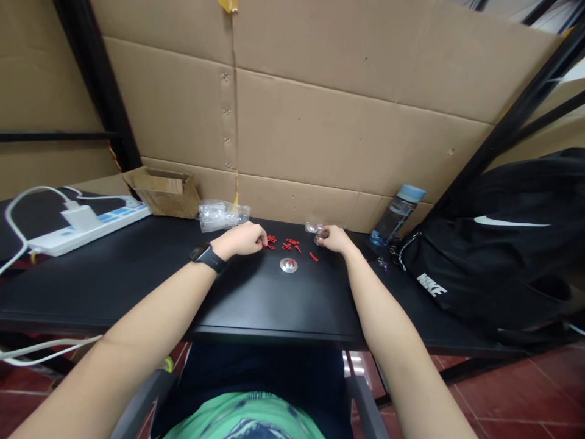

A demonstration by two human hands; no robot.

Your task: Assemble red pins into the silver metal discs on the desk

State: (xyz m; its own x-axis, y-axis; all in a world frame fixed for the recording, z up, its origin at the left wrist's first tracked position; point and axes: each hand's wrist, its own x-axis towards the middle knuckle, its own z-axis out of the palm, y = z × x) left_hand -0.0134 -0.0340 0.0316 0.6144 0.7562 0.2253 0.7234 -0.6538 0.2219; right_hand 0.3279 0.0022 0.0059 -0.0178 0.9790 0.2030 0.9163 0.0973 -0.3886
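Observation:
Several small red knotted cord pieces lie on the black table. My left hand, with a black watch on its wrist, is at the left end of them, its fingertips pinched at a red piece. A round, clear disc with a bit of red on it lies nearer to me. My right hand has its fingers closed on a small shiny round piece, beside a clear plastic packet. Between the disc and my right hand lies a single red strip.
At the back left are an open cardboard box, crumpled clear plastic and a white power strip. A blue-lidded bottle, keys and a black backpack stand on the right. Cardboard walls the back.

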